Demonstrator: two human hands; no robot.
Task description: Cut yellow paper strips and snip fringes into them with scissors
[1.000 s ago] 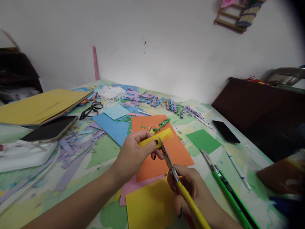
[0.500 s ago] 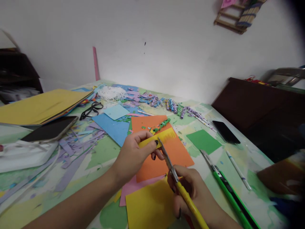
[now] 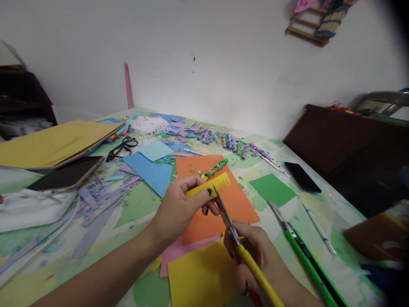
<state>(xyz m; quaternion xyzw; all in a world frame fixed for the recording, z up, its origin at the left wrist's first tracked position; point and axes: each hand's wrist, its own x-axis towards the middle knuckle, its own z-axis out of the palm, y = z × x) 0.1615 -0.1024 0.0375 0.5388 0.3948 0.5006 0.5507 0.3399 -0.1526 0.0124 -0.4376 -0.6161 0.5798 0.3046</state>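
My left hand (image 3: 182,209) pinches a folded yellow paper strip (image 3: 213,186) with a fringed far end, held just above an orange sheet (image 3: 220,204). In my right hand (image 3: 258,260) is a pair of yellow-handled scissors (image 3: 238,241); the blades point up and left and meet the strip's lower edge close to my left thumb. Beneath my right hand lie a yellow sheet (image 3: 198,277) and a pink sheet (image 3: 172,256).
A green utility knife (image 3: 303,256), a white pen (image 3: 319,228), a green square (image 3: 272,189) and a black phone (image 3: 302,176) lie to the right. Blue sheets (image 3: 151,170), glasses (image 3: 121,147), another phone (image 3: 65,172), a folder stack (image 3: 54,140), purple scraps (image 3: 99,196) and rolled paper curls (image 3: 233,143) lie left and behind.
The scissors' blades have closed a little and shifted along the strip's edge. My left hand keeps its pinch and has hardly moved.
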